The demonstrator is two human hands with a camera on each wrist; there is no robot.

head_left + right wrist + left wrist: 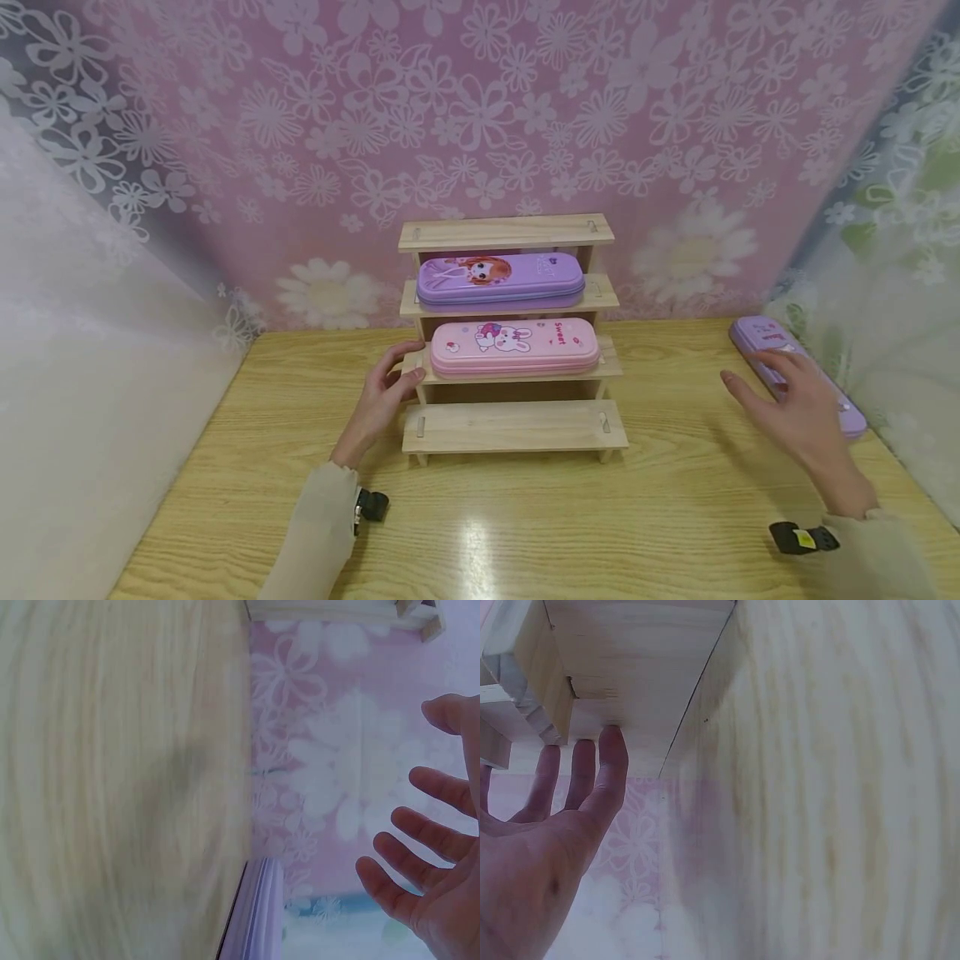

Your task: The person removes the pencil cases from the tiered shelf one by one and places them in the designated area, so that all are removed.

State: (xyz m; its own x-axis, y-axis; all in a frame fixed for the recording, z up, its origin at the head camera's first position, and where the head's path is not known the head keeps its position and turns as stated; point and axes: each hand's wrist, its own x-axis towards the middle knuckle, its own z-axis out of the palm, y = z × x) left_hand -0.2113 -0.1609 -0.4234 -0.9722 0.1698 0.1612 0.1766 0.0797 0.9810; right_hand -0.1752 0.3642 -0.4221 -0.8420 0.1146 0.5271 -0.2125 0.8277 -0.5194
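A stepped wooden display stand (pixel 517 427) stands mid-table in the head view. My left hand (pixel 382 402) holds the left end of one of its lower shelves, thumb at the front edge and index finger farther back. In the left wrist view, fingertips (pixel 612 736) touch the stand's side. A pink pencil case (pixel 517 346) with a bunny lies on that shelf; a purple pencil case (pixel 502 279) with a girl's picture lies one step higher. At the right, my right hand (pixel 802 412) hovers over another purple pencil case (pixel 757 329), fingers spread, holding nothing.
The wooden table (pixel 675 500) meets a pink flowered backdrop (pixel 480 108) behind the stand. Pale curtains hang at the left (pixel 90 333) and right (pixel 900 317). The right-hand case lies near the table's right edge.
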